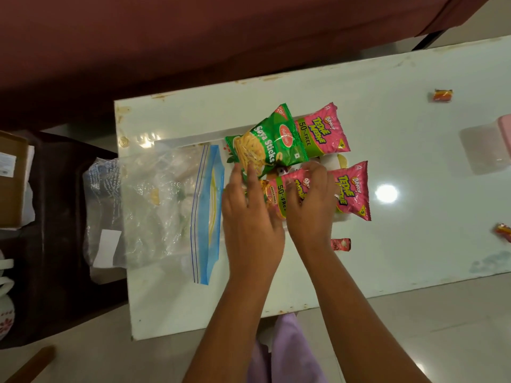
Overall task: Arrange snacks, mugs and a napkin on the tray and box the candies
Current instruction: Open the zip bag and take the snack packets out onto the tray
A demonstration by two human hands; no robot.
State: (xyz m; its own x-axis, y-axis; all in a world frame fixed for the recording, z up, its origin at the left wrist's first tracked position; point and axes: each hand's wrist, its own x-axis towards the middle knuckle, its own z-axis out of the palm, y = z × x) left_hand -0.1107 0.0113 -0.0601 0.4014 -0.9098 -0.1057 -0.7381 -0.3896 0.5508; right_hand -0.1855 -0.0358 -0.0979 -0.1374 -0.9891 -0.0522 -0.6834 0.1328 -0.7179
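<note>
left hand (250, 214) fingers spread on green packet (266, 145) | right hand (311, 200) fingers spread on pink packet (351, 192)

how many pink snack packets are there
2. One pink packet lies at the far side, partly under the green packet; the other lies nearer, under the right hand. More may be hidden.

Both hands reach forward side by side, left (250, 214) flat with fingers spread, right (311, 200) curled.
</note>
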